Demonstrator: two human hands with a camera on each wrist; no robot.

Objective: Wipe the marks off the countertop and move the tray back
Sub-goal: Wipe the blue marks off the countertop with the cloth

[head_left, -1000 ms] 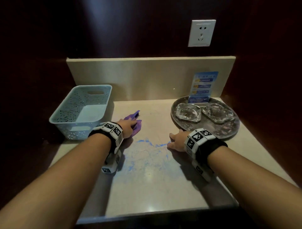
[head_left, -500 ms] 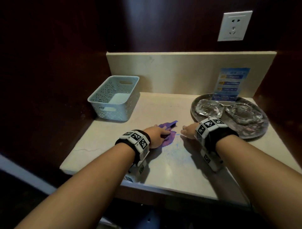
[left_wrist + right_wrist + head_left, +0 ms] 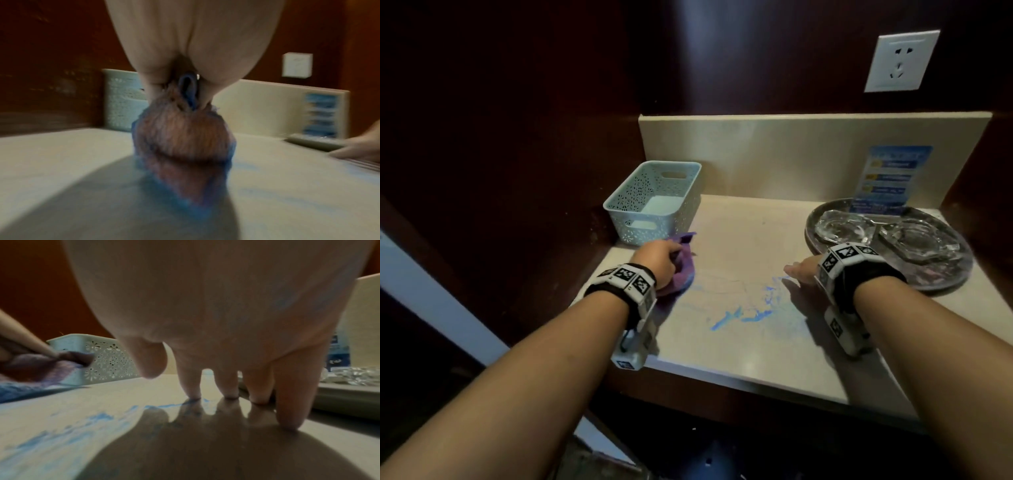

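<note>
Gripping a bunched purple cloth [image 3: 681,274], the left hand [image 3: 657,260] presses it on the surface [image 3: 739,246] just before the pale blue basket [image 3: 654,202]. Right hand [image 3: 803,272] rests flat, fingers [image 3: 287,394] straight, beside blue marks [image 3: 743,313]. The round tray [image 3: 941,277] sits at the right edge, carrying glass dishes [image 3: 840,228] and a blue card [image 3: 887,181], its writing apparently too blurred to read.

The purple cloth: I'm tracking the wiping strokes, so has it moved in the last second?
Yes. The purple cloth under the left hand has swung left, back beside the basket, away from the blue marks.
</note>
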